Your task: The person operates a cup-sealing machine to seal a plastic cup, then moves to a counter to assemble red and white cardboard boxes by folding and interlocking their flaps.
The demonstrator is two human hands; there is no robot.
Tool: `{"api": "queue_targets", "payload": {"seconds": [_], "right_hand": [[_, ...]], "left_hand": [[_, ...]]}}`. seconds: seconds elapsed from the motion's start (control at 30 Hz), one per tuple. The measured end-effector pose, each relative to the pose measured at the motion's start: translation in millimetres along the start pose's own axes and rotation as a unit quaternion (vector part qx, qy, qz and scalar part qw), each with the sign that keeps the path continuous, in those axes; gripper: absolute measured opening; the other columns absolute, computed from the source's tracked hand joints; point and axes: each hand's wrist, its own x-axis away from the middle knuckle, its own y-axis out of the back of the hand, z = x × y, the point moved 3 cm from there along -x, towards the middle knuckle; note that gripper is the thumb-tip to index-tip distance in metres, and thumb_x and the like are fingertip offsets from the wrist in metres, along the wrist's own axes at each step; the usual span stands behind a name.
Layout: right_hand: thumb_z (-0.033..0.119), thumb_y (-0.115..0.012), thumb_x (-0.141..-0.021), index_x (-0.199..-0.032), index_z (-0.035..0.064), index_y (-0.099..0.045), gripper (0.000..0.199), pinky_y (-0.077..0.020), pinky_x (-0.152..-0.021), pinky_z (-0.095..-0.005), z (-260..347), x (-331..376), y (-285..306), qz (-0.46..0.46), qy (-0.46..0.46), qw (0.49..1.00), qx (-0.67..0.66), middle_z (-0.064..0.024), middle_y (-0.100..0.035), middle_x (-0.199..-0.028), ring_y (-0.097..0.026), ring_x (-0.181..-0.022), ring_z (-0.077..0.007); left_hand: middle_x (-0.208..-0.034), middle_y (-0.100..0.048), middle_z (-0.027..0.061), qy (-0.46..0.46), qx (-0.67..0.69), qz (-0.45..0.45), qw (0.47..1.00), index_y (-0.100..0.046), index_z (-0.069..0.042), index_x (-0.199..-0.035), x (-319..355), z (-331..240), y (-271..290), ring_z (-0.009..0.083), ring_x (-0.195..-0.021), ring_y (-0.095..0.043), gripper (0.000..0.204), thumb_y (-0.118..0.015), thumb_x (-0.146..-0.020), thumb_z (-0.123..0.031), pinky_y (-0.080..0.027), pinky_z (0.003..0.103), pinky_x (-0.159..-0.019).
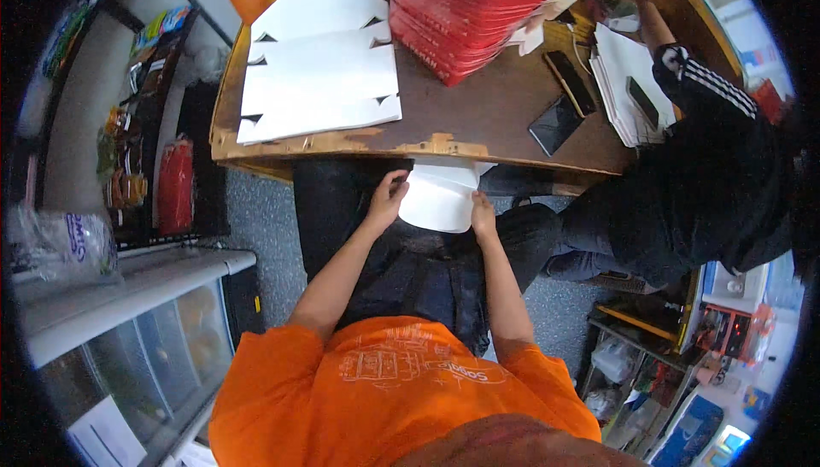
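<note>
A white cardboard piece [437,200] with a rounded near edge lies over my lap, just below the table's front edge. My left hand [390,197] grips its left side, and my right hand [483,215] is closed on its right side. Part of the card's far end is folded up by the table edge. On the table, to the left, rests a stack of flat white box blanks [323,65] with notched sides. Beyond the card stands a tall pile of red printed cartons [461,14].
The brown table [504,117] has a worn front edge. Phones [570,82] and a white paper stack [628,82] lie at right, beside a co-worker in a black sleeve [709,82]. Shelves and a glass-topped chest [154,330] stand left; a rack [632,347] stands right.
</note>
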Motion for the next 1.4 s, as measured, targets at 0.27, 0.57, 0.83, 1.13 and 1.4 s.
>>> {"api": "queue_targets", "payload": {"seconds": [0.27,0.57,0.83,1.13,1.4], "right_hand": [[0.022,-0.067,-0.098,-0.110,-0.0011,-0.065,0.026,-0.0527,-0.082,-0.0393,-12.3,-4.2,-14.5,-0.062,0.128,0.988,0.058,-0.0100,-0.069,-0.097,-0.065,-0.089,-0.0252],[0.030,-0.060,-0.105,-0.106,0.0021,-0.070,0.029,-0.0568,-0.078,-0.0301,26.1,10.0,-33.7,0.165,-0.012,0.961,-0.223,-0.0005,-0.068,-0.091,-0.065,-0.083,-0.0101],[0.018,-0.065,-0.101,-0.098,0.0024,-0.069,0.016,-0.0573,-0.068,-0.0275,0.4,5.7,-36.0,0.154,0.054,0.980,-0.113,0.0012,-0.068,-0.084,-0.063,-0.076,-0.0082],[0.015,-0.072,-0.093,-0.088,-0.0039,-0.068,0.020,-0.0506,-0.061,-0.0342,40.3,26.1,-38.2,0.096,0.135,0.986,-0.008,-0.0108,-0.065,-0.070,-0.058,-0.064,-0.0118],[0.016,-0.073,-0.091,-0.088,-0.0014,-0.072,0.018,-0.0478,-0.059,-0.0377,25.7,22.7,-50.9,0.035,0.168,0.983,0.061,-0.0193,-0.063,-0.066,-0.055,-0.060,-0.0132]], "left_hand": [[-0.121,-0.064,0.0191,-0.168,-0.203,-0.105,0.959,-0.054,0.000,-0.140,16.6,-31.5,-19.5,0.0317,-0.109,-0.065,0.059,-0.077,-0.089,-0.019,-0.052,0.040,-0.095],[-0.124,-0.061,0.0212,-0.155,-0.222,-0.003,0.963,-0.051,0.008,-0.139,25.6,-47.0,-52.3,0.0334,-0.109,-0.064,0.068,-0.078,-0.089,-0.030,-0.051,0.041,-0.097],[-0.094,-0.072,0.0112,-0.026,-0.029,-0.020,0.999,-0.065,-0.001,-0.127,8.1,-15.4,-56.9,0.0161,-0.073,-0.067,0.031,-0.063,-0.102,-0.019,-0.056,0.030,-0.064],[-0.091,-0.071,0.0072,-0.027,-0.046,-0.008,0.999,-0.067,-0.003,-0.122,5.8,5.9,-48.0,0.0130,-0.073,-0.066,0.022,-0.062,-0.101,-0.009,-0.058,0.028,-0.060],[-0.087,-0.068,0.0092,-0.024,-0.058,-0.056,0.996,-0.069,0.002,-0.109,18.4,-21.9,-48.4,0.0142,-0.069,-0.064,0.014,-0.064,-0.095,0.001,-0.055,0.030,-0.056]]}}
